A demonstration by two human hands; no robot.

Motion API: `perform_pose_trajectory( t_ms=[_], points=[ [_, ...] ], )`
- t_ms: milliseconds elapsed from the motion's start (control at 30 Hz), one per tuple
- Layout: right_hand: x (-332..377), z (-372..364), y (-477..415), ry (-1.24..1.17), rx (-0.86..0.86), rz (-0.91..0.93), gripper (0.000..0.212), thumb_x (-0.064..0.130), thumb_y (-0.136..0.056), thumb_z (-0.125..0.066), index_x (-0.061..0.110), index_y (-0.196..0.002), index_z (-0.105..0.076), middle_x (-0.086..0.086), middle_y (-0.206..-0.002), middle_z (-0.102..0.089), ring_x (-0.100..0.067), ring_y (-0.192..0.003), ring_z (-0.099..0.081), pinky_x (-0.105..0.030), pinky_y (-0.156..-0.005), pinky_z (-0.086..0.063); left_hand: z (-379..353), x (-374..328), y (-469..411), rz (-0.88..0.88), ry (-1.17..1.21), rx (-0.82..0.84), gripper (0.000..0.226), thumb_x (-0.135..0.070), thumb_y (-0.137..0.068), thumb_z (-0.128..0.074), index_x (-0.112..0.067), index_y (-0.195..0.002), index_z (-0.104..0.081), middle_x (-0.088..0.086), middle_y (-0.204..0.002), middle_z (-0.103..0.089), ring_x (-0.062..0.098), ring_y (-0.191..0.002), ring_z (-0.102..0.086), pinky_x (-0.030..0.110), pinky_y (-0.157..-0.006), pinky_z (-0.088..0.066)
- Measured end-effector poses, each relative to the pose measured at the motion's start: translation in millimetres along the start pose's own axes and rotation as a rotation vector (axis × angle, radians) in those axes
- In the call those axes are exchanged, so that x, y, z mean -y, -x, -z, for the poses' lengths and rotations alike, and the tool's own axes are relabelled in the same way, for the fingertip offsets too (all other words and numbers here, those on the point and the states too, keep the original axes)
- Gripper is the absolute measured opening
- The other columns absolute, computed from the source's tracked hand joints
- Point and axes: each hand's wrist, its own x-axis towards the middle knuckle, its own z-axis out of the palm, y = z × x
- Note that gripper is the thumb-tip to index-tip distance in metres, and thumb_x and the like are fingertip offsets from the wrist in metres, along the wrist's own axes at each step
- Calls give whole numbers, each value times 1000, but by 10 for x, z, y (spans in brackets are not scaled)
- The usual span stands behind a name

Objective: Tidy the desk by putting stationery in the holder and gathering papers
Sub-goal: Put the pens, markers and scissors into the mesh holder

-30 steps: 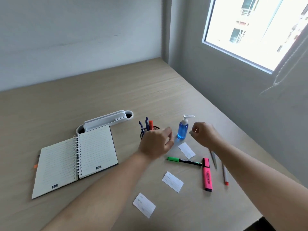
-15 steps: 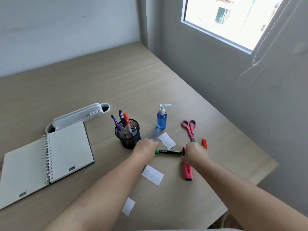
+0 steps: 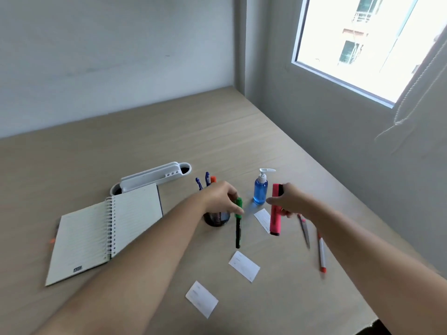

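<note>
My left hand point(image 3: 221, 197) holds a green-capped black marker point(image 3: 238, 223) by its cap end, hanging down just right of the black mesh pen holder point(image 3: 217, 220). The holder is partly hidden by my hand and has blue pens point(image 3: 203, 181) and an orange one in it. My right hand point(image 3: 289, 201) grips a pink highlighter point(image 3: 275, 213) upright above the desk, beside the blue bottle. Three small paper slips lie on the desk: one point(image 3: 263, 219) under the highlighter, one point(image 3: 244, 265) nearer me, one point(image 3: 202, 299) at the front.
A blue pump bottle point(image 3: 260, 189) stands between my hands. A red-tipped white pen point(image 3: 321, 256) and blurred scissors point(image 3: 304, 229) lie to the right. An open spiral notebook point(image 3: 96, 230) and a white organiser tray point(image 3: 154, 177) sit left. The desk edge point(image 3: 387, 298) is near right.
Both hands have lifted their pens off the desk: the left raised the green marker beside the holder, the right picked up the pink highlighter.
</note>
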Motion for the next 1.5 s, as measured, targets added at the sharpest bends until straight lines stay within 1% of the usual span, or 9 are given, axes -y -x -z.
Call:
perform_pose_trajectory(
  t_ms=[100,233,400,500,667,900,1000,1367,1500],
  points=[
    [429,-37,-46,-136,-28,156,25,16,-88,-59,11,-67,-45,-9,-56,-55,-20,-47,-52,-24,-39,-47,374,108,226,-12,121,-92,14,-20,-83,-72,-9,-91,-73,5,-85,-70,14,-75,-61,27,-76,-50],
    [863,-207,-84,-142,-97,311,21,13,-79,-65,16,-65,-50,-15,-70,-65,-28,-60,-61,-45,-65,-58,737,310,401,-28,208,-305,12,-17,-92,-61,-10,-91,-71,5,-84,-71,7,-67,-64,23,-71,-52],
    [1114,-459,-91,-58,-123,437,15,8,-73,-67,15,-80,-56,-8,-80,-60,-24,-69,-56,-31,-56,-50,739,484,391,-22,78,-570,19,-22,-92,-60,-8,-97,-72,8,-82,-72,21,-78,-66,28,-76,-51],
    [1144,-593,-154,107,-67,471,16,11,-80,-64,11,-95,-59,-7,-87,-60,-18,-68,-51,-20,-47,-38,613,556,278,-65,101,-579,16,-19,-91,-60,-8,-93,-71,5,-79,-69,23,-79,-69,36,-84,-56],
    [1150,-700,-304,309,75,432,20,17,-93,-49,7,-111,-51,-10,-98,-57,-22,-80,-50,-25,-54,-37,493,640,122,-56,-6,-558,17,-19,-92,-59,-6,-96,-70,7,-89,-67,18,-80,-58,24,-73,-42],
    [1049,-858,-416,223,-87,581,28,14,-83,-66,18,-108,-53,-9,-99,-71,-27,-84,-66,-39,-71,-57,238,830,0,4,-30,-531,18,-16,-88,-66,-11,-105,-64,9,-97,-72,23,-87,-65,27,-78,-48],
    [987,-935,-405,274,-110,633,26,14,-83,-66,12,-109,-60,-10,-103,-69,-30,-92,-64,-35,-79,-51,229,867,-19,-3,16,-605,19,-17,-85,-69,-14,-103,-63,7,-82,-70,21,-74,-63,25,-70,-47],
    [853,-945,-402,278,-220,763,27,7,-88,-59,11,-113,-69,-8,-118,-64,-26,-104,-61,-29,-88,-45,249,789,-55,44,-70,-624,33,-21,-89,-64,-16,-122,-65,9,-98,-75,23,-93,-68,28,-87,-52],
    [694,-833,-321,169,-325,713,26,7,-91,-54,12,-112,-68,-8,-104,-67,-21,-88,-60,-25,-76,-42,279,715,70,-4,-117,-720,27,-19,-90,-61,-15,-117,-62,3,-88,-71,19,-82,-66,31,-79,-54]
  ],
)
